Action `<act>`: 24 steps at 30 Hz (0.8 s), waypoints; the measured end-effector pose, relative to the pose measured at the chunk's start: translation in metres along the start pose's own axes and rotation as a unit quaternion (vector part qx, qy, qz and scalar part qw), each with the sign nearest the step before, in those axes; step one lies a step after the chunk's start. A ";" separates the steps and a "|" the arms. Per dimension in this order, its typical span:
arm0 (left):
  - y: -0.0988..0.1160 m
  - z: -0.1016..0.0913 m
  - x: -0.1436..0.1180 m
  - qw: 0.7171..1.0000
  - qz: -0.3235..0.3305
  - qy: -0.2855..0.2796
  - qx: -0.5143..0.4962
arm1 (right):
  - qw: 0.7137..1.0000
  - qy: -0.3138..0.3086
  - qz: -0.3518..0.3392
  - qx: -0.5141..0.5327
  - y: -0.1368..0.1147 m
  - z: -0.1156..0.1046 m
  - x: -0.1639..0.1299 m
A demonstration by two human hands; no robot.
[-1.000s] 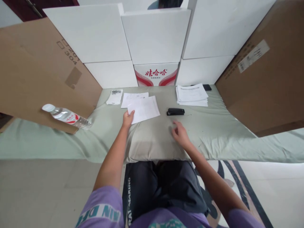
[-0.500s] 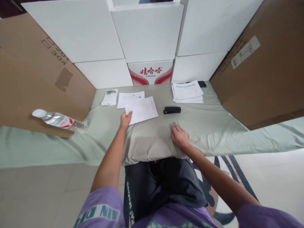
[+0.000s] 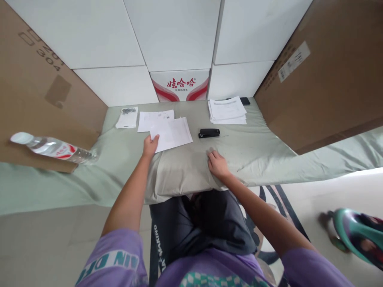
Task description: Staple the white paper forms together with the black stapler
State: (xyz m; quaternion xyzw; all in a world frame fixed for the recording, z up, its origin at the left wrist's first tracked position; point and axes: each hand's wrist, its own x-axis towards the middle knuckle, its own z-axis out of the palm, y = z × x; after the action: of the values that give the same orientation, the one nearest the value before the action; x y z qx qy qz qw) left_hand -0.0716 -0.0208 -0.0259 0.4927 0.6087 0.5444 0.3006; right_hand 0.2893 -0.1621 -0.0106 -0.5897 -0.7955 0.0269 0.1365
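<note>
My left hand [image 3: 150, 146] pinches the near left corner of a white sheet of paper [image 3: 172, 134], thumb on top. Whether it is one sheet or more I cannot tell. The sheet partly covers other printed papers [image 3: 154, 119] behind it. My right hand [image 3: 218, 164] rests on the green cloth with its fingers curled in; nothing shows in it. Just beyond it lies a black stapler [image 3: 209, 133], apart from the fingers. A stack of printed papers [image 3: 227, 110] sits farther back to the right.
A small white packet [image 3: 127, 118] with dark contents lies at back left. A water bottle [image 3: 56, 149] is at far left. Cardboard boxes [image 3: 26, 103] [image 3: 323, 79] flank the cloth-covered table [image 3: 179, 175]; white boxes [image 3: 176, 36] stand behind. A ride-on toy [image 3: 353, 233] is at lower right.
The whole view has shifted, so the table's things appear farther left and slightly higher. A ride-on toy has come into view at lower right. Both hands keep nearly the same pose.
</note>
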 end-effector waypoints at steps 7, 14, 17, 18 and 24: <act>0.002 0.003 0.000 1.000 0.007 0.013 0.018 | 1.000 0.001 0.005 0.009 -0.004 -0.004 0.000; 0.004 0.005 -0.001 1.000 0.006 0.024 0.019 | 1.000 0.026 -0.005 0.006 0.000 0.002 0.001; 0.002 0.005 -0.001 0.999 0.011 0.017 0.029 | 1.000 0.030 -0.009 0.001 0.000 0.004 0.001; 0.001 0.005 0.000 0.999 0.015 0.013 0.031 | 0.999 0.031 -0.009 0.000 0.000 0.005 0.001; -0.004 0.012 0.002 1.000 0.013 0.027 -0.008 | 1.000 0.028 -0.004 -0.004 -0.002 0.003 0.002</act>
State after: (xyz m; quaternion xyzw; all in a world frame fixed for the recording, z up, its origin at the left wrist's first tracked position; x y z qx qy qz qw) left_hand -0.0622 -0.0142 -0.0326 0.4829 0.6056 0.5666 0.2811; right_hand 0.2859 -0.1603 -0.0129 -0.5879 -0.7937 0.0072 0.1562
